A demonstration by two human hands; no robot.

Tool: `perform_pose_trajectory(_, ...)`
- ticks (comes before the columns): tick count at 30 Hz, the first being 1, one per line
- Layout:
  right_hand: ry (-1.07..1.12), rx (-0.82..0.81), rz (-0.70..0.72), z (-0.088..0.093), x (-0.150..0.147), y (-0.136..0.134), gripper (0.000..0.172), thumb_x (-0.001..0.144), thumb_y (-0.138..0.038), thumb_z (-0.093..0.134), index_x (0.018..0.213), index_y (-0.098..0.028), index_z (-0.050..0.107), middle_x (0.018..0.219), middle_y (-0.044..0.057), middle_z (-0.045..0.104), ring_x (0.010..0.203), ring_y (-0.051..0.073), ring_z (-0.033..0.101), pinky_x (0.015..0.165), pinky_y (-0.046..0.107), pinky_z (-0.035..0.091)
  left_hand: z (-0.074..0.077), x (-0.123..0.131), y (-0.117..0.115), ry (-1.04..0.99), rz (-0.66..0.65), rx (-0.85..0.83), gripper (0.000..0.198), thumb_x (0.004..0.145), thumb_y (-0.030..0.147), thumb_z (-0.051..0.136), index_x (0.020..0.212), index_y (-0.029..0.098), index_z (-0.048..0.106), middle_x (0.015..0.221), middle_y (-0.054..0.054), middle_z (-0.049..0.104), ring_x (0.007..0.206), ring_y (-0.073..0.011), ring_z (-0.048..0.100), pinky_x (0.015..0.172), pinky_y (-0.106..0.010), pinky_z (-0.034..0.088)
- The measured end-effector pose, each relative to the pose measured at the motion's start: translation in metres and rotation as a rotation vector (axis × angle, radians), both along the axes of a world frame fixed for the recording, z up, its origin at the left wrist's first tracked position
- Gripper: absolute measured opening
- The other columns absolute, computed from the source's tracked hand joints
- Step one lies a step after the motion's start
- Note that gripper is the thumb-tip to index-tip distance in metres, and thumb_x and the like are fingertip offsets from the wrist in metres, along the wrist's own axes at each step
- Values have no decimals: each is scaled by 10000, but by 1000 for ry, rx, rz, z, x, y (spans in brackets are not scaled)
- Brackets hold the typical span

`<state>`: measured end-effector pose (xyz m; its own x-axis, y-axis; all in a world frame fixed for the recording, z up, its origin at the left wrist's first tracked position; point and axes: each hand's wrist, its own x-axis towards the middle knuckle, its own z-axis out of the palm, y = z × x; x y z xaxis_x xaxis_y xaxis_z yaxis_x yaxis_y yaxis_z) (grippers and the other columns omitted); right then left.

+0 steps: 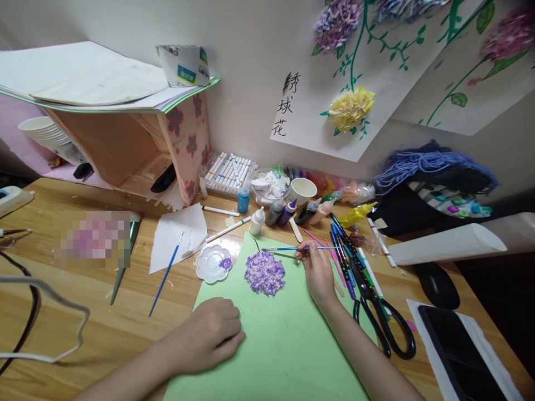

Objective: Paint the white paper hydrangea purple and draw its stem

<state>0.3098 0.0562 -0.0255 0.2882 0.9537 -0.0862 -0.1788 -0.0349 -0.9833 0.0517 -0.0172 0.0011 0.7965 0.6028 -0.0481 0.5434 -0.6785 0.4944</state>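
A green paper sheet [284,340] lies on the wooden table, with a round cluster of purple and white petals [264,273] near its top. My right hand [318,273] grips a thin blue paintbrush [280,249], its tip close to the upper edge of the cluster beside a short dark painted line [257,245]. My left hand [213,334] rests on the sheet's left side, its fingers curled in, with nothing visible in them. A white flower-shaped palette [209,268] holding purple paint touches the sheet's upper left.
Paint bottles [288,213] stand behind the sheet. Black scissors [376,312] and pens lie right of my right hand, a phone [460,351] farther right. Another blue brush [166,281] lies left, near torn white paper [192,223]. A marker box [229,172] sits by the wall.
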Motion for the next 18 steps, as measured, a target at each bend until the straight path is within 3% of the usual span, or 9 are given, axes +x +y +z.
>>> perform_pose_trajectory(8,63,14,-59,4,2,3,393,781,-600,620,716,-213,592,684,4,574,615,134,540,545,273,434,1,0,1,-35,-3,9,278,961,195,433,685,195,473,697,-13,528,678,-168,461,630,-312,316)
perform_pose_trajectory(18,78,30,-4,5,3,1,372,783,-569,638,691,-212,595,680,2,571,593,126,517,536,264,416,1,1,1,2,-7,2,282,966,208,430,685,191,448,714,-15,548,698,-167,479,640,-307,310)
